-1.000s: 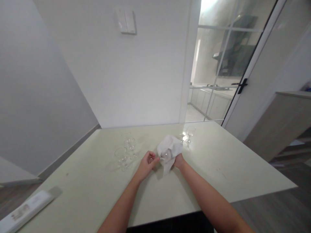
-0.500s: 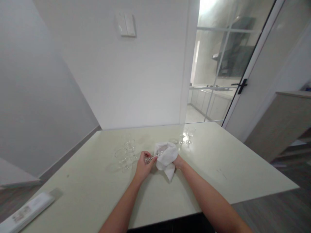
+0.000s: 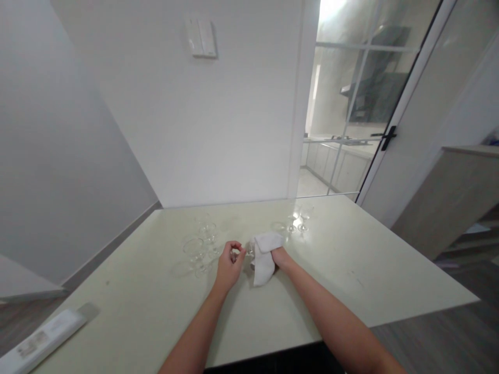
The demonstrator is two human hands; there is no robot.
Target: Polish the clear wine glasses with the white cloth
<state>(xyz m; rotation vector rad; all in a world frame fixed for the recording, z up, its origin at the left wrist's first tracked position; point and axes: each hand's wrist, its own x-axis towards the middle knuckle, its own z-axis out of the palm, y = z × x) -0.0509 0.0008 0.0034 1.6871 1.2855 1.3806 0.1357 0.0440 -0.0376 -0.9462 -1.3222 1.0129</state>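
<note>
At frame centre the cloth [image 3: 263,253] has dropped from a raised bundle, the right hand [image 3: 279,256] still clutching it around the glass [image 3: 249,250], whose stem the left hand [image 3: 229,264] pinches, so wiping seems ongoing.

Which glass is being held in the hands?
The glass between the left hand and the white cloth in the right hand. The other glasses stand untouched on the table.
</note>
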